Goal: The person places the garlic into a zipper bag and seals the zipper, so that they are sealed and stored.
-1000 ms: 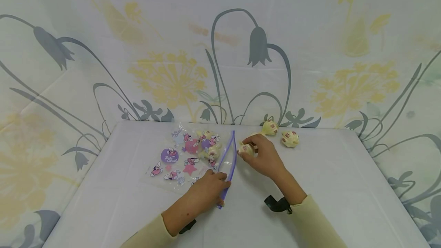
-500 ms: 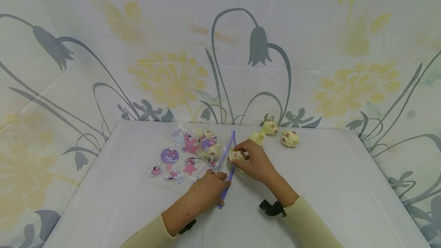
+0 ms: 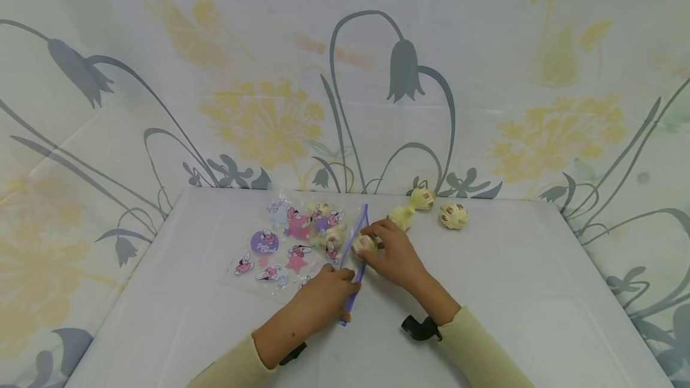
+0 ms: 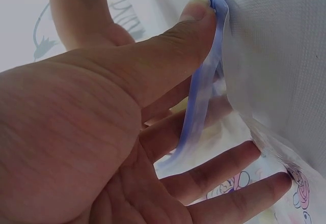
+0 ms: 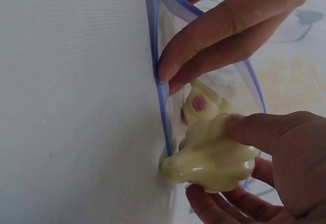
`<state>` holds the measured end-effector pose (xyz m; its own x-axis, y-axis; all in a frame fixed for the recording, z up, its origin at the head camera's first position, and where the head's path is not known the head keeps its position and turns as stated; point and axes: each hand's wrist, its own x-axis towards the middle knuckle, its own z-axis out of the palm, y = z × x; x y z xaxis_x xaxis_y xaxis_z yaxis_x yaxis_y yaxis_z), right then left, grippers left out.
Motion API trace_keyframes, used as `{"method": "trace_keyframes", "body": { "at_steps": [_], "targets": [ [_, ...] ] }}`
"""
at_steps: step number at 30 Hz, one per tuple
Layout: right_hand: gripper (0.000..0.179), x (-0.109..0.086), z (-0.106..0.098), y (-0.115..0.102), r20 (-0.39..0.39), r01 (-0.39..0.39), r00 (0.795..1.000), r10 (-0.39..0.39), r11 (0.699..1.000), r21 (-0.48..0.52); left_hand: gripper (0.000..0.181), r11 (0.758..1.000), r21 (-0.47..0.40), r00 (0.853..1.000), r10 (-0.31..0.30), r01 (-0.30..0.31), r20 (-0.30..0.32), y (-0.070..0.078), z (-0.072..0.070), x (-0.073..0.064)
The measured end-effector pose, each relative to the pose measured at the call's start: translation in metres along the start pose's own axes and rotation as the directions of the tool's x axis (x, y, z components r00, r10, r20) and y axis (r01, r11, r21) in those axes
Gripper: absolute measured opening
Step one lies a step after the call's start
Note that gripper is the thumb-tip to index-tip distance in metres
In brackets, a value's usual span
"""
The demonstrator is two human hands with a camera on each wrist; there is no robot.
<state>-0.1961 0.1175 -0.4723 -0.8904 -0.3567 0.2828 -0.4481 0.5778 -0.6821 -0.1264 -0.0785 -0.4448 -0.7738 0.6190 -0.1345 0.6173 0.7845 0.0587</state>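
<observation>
Fingers [image 5: 206, 206] and thumb of the right hand [image 3: 396, 256] are closed around a glossy, pale yellow, lumpy ball with reddish marks [image 3: 365, 245]. This ball is held at the mouth of a clear plastic bag printed with pink and purple cartoon figures [image 3: 295, 263], just beside the purple zip strip [image 3: 351, 300] along its opening. By the left hand [image 3: 323, 295], the bag is gripped at the lower part of that strip: the thumb is pressed to the strip at one end, and the other fingers are spread along the plastic. In the right wrist view, the two edges of the mouth are seen parted, with the ball held close to the lower edge. Inside the bag, more pale yellow pieces [image 3: 333, 236] are seen through the printed plastic, towards its far side. Beyond the right hand, two pale yellow pieces [image 3: 422, 199] are set close together on the white tabletop [image 3: 172, 292]; whether they are joined cannot be told. To their right, another pale yellow ball [image 3: 454, 216] is placed apart. Cream sleeves [image 3: 480, 346] are worn on both arms, and a black device [image 3: 420, 328] is carried at the right wrist
</observation>
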Motion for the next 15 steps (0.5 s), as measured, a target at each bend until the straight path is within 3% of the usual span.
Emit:
{"method": "trace_keyframes", "body": {
  "at_steps": [8,15],
  "targets": [
    [0.050,-0.002,0.007,0.000,-0.041,0.051,0.998,-0.054,0.997,-0.056,0.056,1.000,0.012,1.000,0.006,-0.006,-0.017,0.000,0.001,0.000],
    [0.048,-0.001,0.011,-0.001,-0.054,0.079,0.995,-0.082,0.995,-0.056,0.056,1.000,0.015,1.000,0.008,-0.008,-0.015,0.000,0.001,-0.001]
  ]
}}
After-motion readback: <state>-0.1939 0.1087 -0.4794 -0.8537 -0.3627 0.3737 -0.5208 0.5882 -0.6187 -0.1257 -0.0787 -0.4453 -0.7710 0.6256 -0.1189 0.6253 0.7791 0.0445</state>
